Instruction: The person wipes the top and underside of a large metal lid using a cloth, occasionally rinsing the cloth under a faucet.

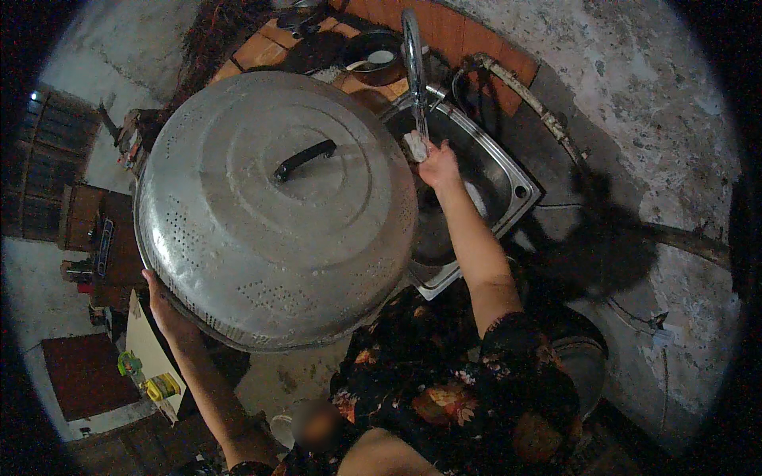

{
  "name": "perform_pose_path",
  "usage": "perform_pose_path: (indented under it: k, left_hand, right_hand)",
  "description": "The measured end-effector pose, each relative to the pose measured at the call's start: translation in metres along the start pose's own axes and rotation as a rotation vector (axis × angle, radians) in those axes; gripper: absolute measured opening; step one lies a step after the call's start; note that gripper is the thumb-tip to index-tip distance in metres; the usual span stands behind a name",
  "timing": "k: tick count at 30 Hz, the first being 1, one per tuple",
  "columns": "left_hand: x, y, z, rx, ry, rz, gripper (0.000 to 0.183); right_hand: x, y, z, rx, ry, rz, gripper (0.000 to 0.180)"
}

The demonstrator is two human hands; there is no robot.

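Observation:
A large domed metal lid (250, 226) with a black handle (305, 159) and groups of small holes fills the left middle of the view. My left hand (166, 303) grips its lower left rim; the fingers are partly hidden by the lid. Beyond the lid's right edge, my right hand (437, 163) holds a whitish scrubbing pad or cloth (415, 147) right below the spout of a curved chrome faucet (415, 65). Under that hand lies a stainless steel sink (506, 217), partly covered by the lid.
Behind the lid, a dark pan (372, 44) with a pale bowl or spoon in it stands on an orange tiled counter (259, 50). A worn pipe (530, 101) runs along the wall to the right. At lower left, a yellow container (162, 387) sits on a pale surface.

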State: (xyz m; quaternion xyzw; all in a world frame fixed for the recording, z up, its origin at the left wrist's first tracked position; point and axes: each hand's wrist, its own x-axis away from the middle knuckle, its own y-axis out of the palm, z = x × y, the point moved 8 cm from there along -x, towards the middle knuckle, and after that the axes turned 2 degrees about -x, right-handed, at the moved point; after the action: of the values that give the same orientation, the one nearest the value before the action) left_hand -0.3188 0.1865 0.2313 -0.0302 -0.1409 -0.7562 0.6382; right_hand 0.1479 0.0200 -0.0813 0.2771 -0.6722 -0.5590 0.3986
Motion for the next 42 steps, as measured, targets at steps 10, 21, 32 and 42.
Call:
perform_pose_path:
  k: [10, 21, 32, 42]
  left_hand:
    - [-0.009, -0.004, -0.006, 0.075, 0.005, -0.079, 0.053]
    - [-0.004, 0.000, -0.001, 0.004, 0.005, 0.002, 0.055]
    - [-0.011, -0.008, 0.001, -0.046, 0.038, -0.035, 0.057]
    - [-0.015, -0.015, -0.004, 0.018, 0.002, -0.035, 0.055]
  right_hand:
    - [0.006, -0.005, -0.003, 0.008, -0.017, 0.082, 0.031]
    - [0.003, -0.027, -0.008, 0.451, -0.275, 0.148, 0.024]
    - [0.006, -0.029, -0.010, 0.353, -0.243, 0.201, 0.034]
    - [0.007, -0.012, 0.000, 0.057, -0.151, 0.038, 0.028]
